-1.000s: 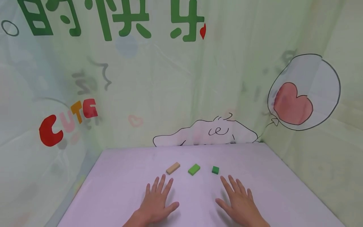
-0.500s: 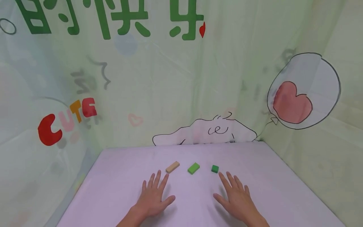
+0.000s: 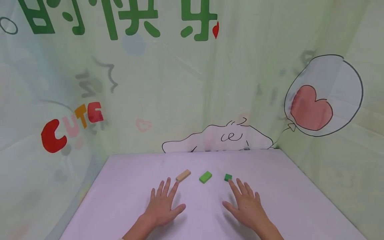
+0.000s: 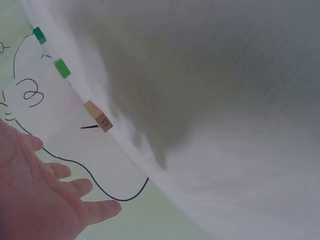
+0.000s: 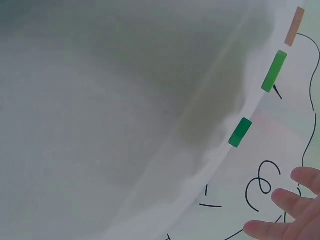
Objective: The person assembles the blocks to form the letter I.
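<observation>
Three small blocks lie in a row across the table: a natural wood block (image 3: 183, 175), a light green block (image 3: 205, 177) and a shorter dark green block (image 3: 228, 177). My left hand (image 3: 162, 207) is held over the table with fingers spread, its index fingertip close to the near end of the wood block. With fingers spread too, my right hand (image 3: 247, 206) has its index fingertip overlapping the dark green block's near edge in the head view. Neither hand holds anything. In the left wrist view, the wood block (image 4: 98, 116) shows a printed mark on its end.
The pale lilac table (image 3: 135, 180) meets a hanging cloth (image 3: 168, 83) at its back and sides. Printed on the cloth are green characters, a balloon (image 3: 324, 96) with a heart, and coloured letters.
Both hands have moved forward, toward the blocks, with fingers still spread. The right hand has also shifted slightly left, and its fingertip now overlaps the dark green block. The blocks stay in place.
</observation>
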Action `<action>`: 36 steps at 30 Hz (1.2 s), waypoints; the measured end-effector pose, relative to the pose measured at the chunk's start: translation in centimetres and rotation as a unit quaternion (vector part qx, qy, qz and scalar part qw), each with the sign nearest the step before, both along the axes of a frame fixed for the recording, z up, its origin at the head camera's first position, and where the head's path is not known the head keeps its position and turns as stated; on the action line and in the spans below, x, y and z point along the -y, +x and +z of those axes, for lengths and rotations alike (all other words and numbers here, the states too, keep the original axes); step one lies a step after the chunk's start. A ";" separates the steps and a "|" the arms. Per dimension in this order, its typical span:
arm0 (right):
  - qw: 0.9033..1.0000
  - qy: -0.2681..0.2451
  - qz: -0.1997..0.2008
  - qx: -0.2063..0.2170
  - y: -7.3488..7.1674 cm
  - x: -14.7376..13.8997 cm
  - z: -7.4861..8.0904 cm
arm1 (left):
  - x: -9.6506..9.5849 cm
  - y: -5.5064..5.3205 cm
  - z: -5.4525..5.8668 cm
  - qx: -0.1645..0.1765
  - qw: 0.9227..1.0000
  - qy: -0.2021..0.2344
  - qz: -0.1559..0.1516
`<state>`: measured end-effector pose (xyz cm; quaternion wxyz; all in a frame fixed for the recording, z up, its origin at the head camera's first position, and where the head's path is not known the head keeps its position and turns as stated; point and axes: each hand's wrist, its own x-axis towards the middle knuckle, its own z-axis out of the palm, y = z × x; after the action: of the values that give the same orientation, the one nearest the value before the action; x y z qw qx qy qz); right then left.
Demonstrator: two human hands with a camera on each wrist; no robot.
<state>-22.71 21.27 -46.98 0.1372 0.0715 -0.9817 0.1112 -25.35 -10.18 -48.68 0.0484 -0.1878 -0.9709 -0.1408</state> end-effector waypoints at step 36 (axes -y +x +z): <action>0.998 -0.038 -0.011 0.049 -2.7 2.1 0.3 | -2.7 -2.5 0.5 -0.017 0.999 -0.044 -0.016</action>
<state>-25.41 19.18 -46.65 0.0927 0.0496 -0.9831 0.1499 -27.81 -7.52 -48.22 0.0541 -0.2077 -0.9720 -0.0960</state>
